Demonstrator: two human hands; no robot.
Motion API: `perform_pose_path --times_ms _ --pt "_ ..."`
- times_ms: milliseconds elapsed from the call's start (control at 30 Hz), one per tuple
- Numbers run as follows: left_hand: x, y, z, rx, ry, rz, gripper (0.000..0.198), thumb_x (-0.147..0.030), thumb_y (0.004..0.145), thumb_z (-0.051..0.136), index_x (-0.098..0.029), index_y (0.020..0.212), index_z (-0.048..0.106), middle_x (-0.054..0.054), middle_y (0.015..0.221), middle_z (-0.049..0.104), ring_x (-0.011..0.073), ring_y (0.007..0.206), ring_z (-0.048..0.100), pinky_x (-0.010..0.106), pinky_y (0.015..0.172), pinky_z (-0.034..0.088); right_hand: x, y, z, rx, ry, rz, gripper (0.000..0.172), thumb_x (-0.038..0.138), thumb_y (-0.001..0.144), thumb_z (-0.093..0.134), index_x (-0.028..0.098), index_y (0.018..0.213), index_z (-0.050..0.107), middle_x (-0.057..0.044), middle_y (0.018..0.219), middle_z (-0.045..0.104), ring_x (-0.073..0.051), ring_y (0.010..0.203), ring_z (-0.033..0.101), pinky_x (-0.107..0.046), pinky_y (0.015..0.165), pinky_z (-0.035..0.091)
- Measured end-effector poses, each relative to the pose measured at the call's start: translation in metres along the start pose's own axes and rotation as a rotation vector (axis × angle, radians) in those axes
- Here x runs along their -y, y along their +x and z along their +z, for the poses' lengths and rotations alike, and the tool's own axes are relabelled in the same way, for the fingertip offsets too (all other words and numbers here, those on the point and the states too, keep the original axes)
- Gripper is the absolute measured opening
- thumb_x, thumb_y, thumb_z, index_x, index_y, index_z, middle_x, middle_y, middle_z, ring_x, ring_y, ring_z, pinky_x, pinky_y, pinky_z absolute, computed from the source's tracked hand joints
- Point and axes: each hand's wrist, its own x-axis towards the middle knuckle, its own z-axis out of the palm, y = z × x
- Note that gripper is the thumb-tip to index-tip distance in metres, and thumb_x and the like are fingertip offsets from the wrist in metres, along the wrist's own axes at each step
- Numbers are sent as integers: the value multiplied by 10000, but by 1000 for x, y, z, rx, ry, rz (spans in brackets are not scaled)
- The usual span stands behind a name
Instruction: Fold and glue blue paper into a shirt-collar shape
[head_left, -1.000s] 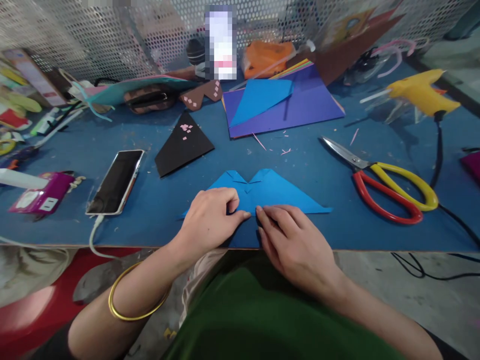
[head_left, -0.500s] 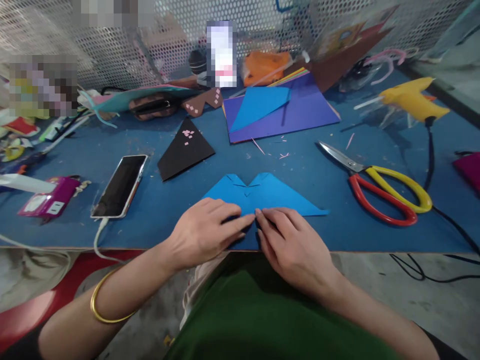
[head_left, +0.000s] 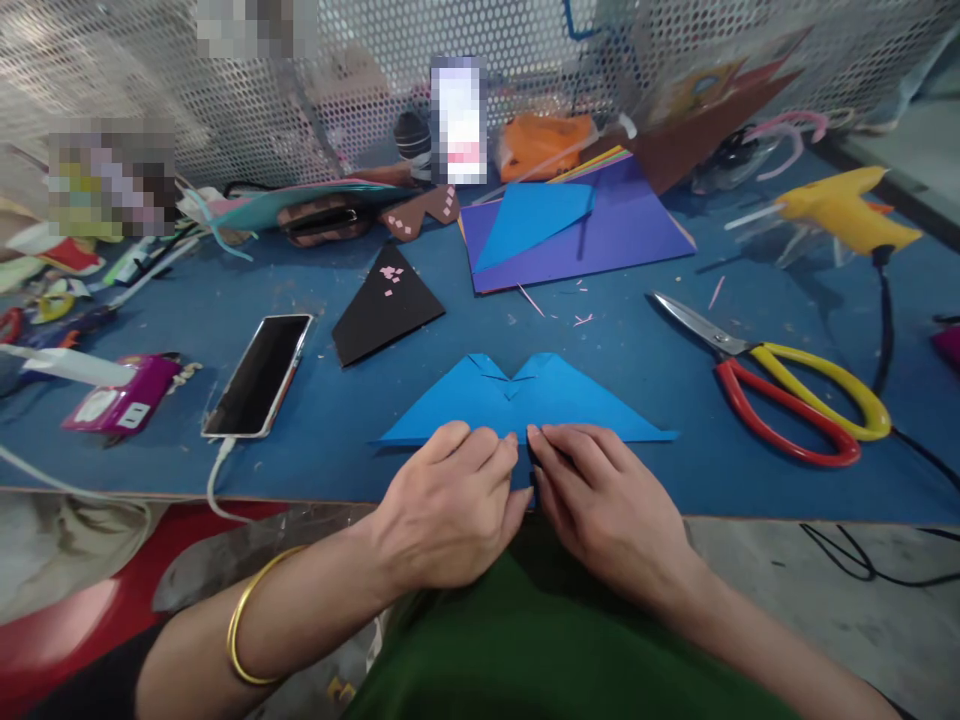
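A folded blue paper (head_left: 517, 405) lies on the table near its front edge, wide and pointed at both ends, with a notch and small folded flaps at the top middle. My left hand (head_left: 457, 500) has its fingers curled at the paper's lower edge, just left of the middle. Close beside it, my right hand (head_left: 607, 490) has its fingers bunched on the same edge, right of the middle. Both hands seem to pinch the edge, though the undersides of the fingers are hidden.
Right of the paper lie scissors (head_left: 787, 400) with red and yellow handles, and a yellow glue gun (head_left: 847, 215). To the left are a phone (head_left: 259, 375) on a cable and a purple packet (head_left: 124, 395). Behind lie folded black paper (head_left: 386, 315) and purple sheets (head_left: 637, 225).
My left hand's fingers have curled in, where the index finger was stretched along the edge. The left point of the paper now shows. The whole view has shifted slightly.
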Motion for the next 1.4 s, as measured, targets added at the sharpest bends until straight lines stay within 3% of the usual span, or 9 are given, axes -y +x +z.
perform_pose_path --times_ms 267,933,1400 --pt "1 -15 -5 1 37 -97 360 -238 972 482 1 1177 656 92 937 732 222 842 582 401 747 379 -1 0 0 -14 -5 -22 319 135 959 540 -45 1199 649 -186 1053 697 -285 977 576 -426 836 556" --pt "15 -53 -17 -11 179 -250 316 -200 955 497 -21 1152 668 82 817 717 255 795 574 417 721 385 1 -2 1 -3 -11 1 337 132 951 553 -37 1230 639 -186 1057 666 -287 1012 574 -428 860 552" --pt "23 -80 -26 60 304 -332 346 -234 955 481 -24 1121 700 83 777 677 260 760 584 418 700 392 0 -3 -1 6 -52 -27 343 154 963 535 -17 1248 619 -175 1058 651 -285 1005 555 -422 833 549"
